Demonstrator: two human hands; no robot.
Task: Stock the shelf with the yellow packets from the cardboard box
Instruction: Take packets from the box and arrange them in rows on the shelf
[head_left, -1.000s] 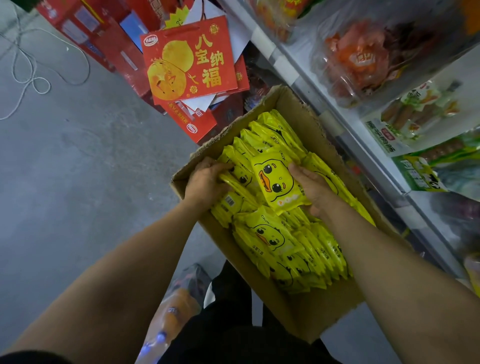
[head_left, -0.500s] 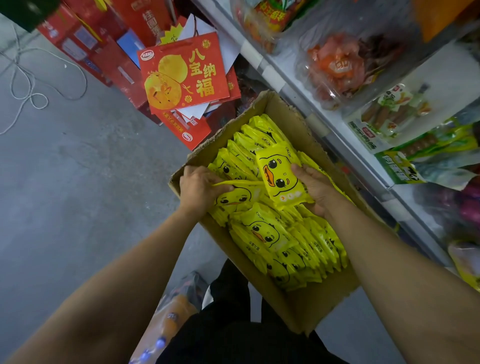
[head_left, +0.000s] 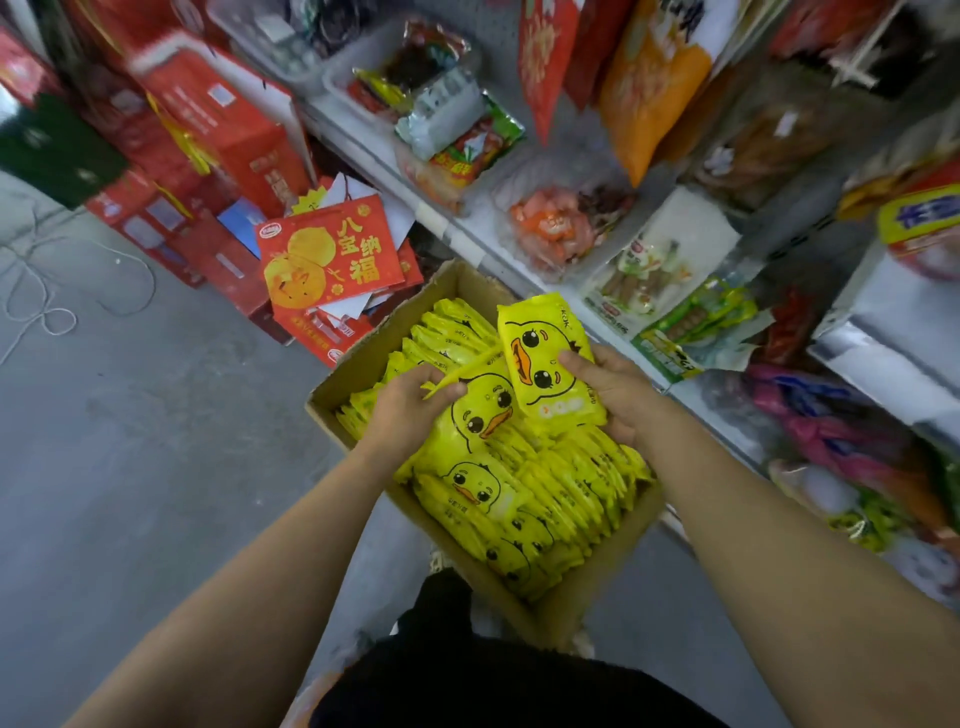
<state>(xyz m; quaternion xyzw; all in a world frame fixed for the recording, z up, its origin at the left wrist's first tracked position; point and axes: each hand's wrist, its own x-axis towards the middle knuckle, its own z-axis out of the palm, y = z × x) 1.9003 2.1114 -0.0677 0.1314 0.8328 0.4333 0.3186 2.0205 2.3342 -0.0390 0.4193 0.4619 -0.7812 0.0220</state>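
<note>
Yellow packets (head_left: 519, 499) w/ duck faces fill the cardboard box (head_left: 587, 587) on the floor beside the shelf (head_left: 498, 260). Right hand (head_left: 621, 387) grips one packet (head_left: 545, 364) lifted above the rest. Left hand (head_left: 410, 402) pinches another packet's edge (head_left: 457, 371); fingertips partly hidden. Shelf goods blurred; box's near corner hidden behind dark clothing.

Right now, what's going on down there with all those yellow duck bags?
A person is unpacking a cardboard box full of yellow duck-face packets. The right hand holds one packet lifted above the rest, while the left hand pinches another packet by its edge. Neither packet has reached the snack shelf beside the box yet.
</note>
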